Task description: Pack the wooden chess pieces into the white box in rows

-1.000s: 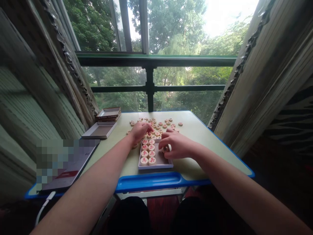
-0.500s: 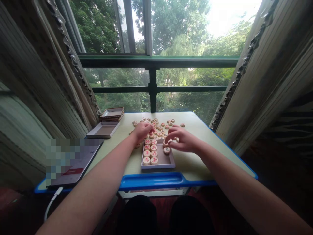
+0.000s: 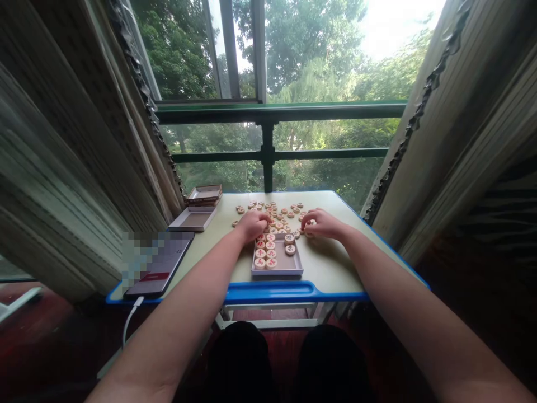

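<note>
A shallow open box (image 3: 279,272) on the table holds round wooden Chinese chess pieces. Two columns of red-marked pieces (image 3: 271,253) fill its left side, and two dark-marked pieces (image 3: 290,249) sit along its right side. Just beyond the box's far left corner, my left hand (image 3: 254,224) has its fingers curled down among the loose pieces; what they grip is hidden. My right hand (image 3: 323,224) is to the right of the far end of the box, its thumb and fingers closed around a Chinese chess piece (image 3: 312,222). Several loose pieces (image 3: 291,214) lie scattered beyond the box.
At the table's left are a box tray (image 3: 193,219), stacked box parts (image 3: 204,193) and a tablet (image 3: 161,263) with a white cable (image 3: 135,305). A blue rim (image 3: 268,291) edges the table (image 3: 335,268). Green window railings (image 3: 335,112) stand behind it, with curtains on both sides.
My right hand has moved off the dark-marked piece at the box's far right, leaving it inside, and out to loose pieces on the right. My left hand stays near the pieces. The view has shifted slightly.
</note>
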`<state>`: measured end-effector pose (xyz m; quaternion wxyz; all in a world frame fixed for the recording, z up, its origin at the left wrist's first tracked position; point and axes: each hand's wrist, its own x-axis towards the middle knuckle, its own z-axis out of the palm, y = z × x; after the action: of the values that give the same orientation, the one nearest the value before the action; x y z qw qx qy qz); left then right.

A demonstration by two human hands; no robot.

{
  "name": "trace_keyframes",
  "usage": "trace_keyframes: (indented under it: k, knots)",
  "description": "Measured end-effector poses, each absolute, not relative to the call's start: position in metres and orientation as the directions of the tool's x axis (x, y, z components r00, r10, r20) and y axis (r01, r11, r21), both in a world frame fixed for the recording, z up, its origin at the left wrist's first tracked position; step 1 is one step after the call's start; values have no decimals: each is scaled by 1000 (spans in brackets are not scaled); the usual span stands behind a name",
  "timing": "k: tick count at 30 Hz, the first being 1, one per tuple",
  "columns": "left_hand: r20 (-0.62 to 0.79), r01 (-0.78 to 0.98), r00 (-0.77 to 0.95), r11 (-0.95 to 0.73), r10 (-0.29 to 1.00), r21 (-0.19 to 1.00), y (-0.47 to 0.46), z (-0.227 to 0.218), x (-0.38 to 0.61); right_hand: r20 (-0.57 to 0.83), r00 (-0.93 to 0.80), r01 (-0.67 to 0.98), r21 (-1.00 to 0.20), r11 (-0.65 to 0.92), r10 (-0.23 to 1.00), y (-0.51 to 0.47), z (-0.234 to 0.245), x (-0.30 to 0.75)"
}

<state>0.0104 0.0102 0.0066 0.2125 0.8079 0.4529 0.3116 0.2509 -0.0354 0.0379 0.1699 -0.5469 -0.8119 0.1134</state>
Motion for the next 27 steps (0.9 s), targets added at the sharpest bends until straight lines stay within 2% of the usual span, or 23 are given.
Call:
trace_keyframes:
  k: [6, 13, 18, 22, 27]
  knots:
    - [259, 531, 476, -510, 840, 677, -2, 15, 17, 229, -372, 833, -344, 433, 899, -31, 31, 252]
    - [208, 520, 467, -456, 860, 722, -8, 18, 21, 383, -354, 805, -339, 487, 853, -24, 16, 247]
    - [186, 495, 496, -452, 848, 742, -14, 21, 26, 335, -493, 721, -360, 592, 803, -24, 11, 237]
    - [218, 505, 482, -472, 849, 723, -10, 19, 26, 323, -471, 729, -381, 568, 821, -24, 11, 237]
    - [209, 446, 422, -403, 882, 799, 5, 9, 18, 328, -410, 779, -360, 514, 851, -24, 12, 241]
